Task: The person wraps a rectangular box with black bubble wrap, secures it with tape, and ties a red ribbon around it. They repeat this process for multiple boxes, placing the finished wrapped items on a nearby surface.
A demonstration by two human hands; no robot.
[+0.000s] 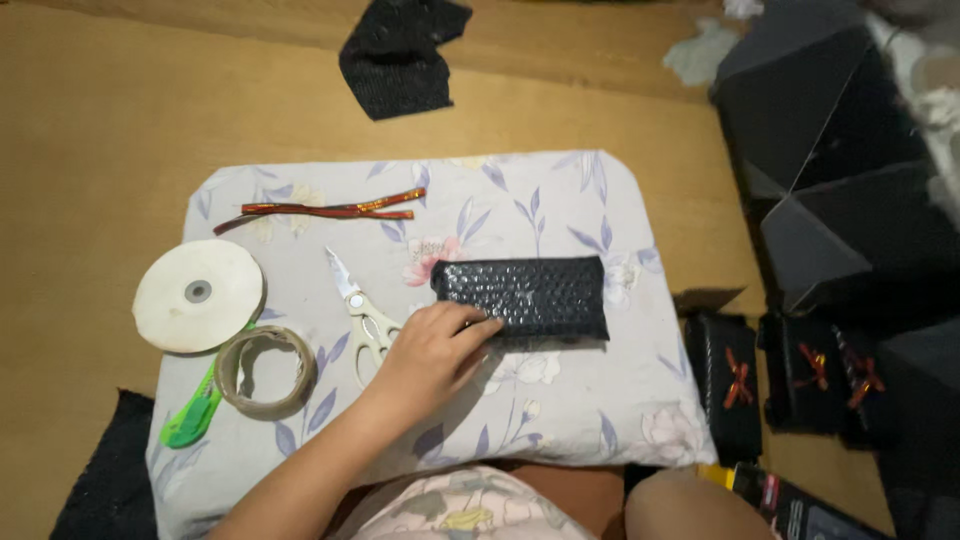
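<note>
Left hand [432, 350] lies flat, fingers [478, 328] pressed together on the black bubble-wrap packet [522, 296] centred on the floral cushion [560, 400]; press evenly along its lower edge; right hand unseen

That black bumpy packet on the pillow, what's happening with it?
A person sitting on the floor presses their left hand on the lower left edge of the black bumpy packet, which lies flat on a flowered cushion. Scissors lie just beside that hand. Further left sit a white ribbon roll, a ring of tape and a green cutter. Red-gold ribbon strips lie near the cushion's top. The right hand is not in view.
</note>
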